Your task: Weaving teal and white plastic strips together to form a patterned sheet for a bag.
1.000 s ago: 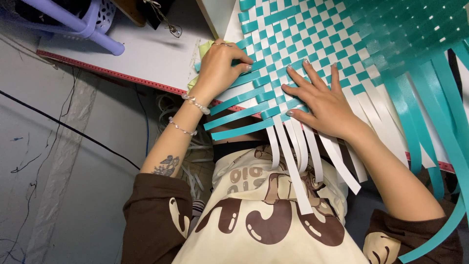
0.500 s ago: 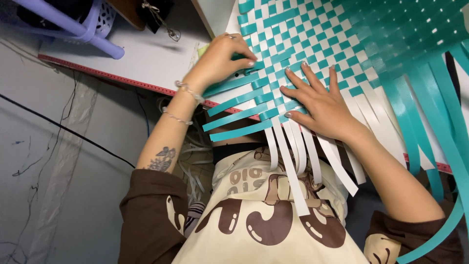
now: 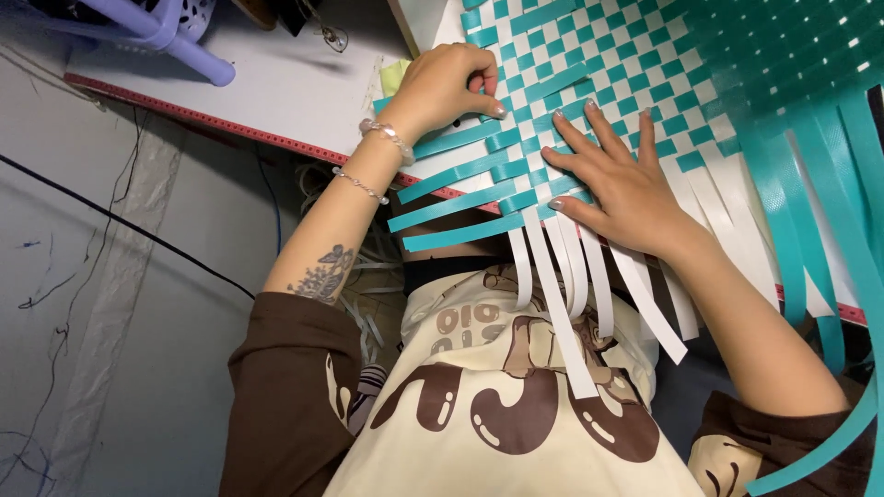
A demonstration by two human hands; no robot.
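A woven mat (image 3: 645, 64) of teal and white flat strips lies on a white table (image 3: 276, 87). Loose teal strip ends (image 3: 451, 207) stick out at its left edge. White strip ends (image 3: 562, 304) hang over the table edge onto my lap. My left hand (image 3: 447, 87) is curled at the mat's left edge, with thumb and fingertips closed on a teal strip. My right hand (image 3: 612, 179) lies flat on the weave with fingers spread, pressing it down. Beaded bracelets circle my left wrist.
Long teal strips (image 3: 820, 184) hang loose at the right. A lilac plastic frame (image 3: 175, 41) stands at the table's far left. A yellow-green item (image 3: 394, 75) peeks out beside my left hand. The table has a red front edge (image 3: 230, 124). A black cable (image 3: 110, 216) crosses the grey floor.
My left hand has slid farther up the mat's left edge and curled tighter on the strips. My right hand has stayed flat in the same spot.
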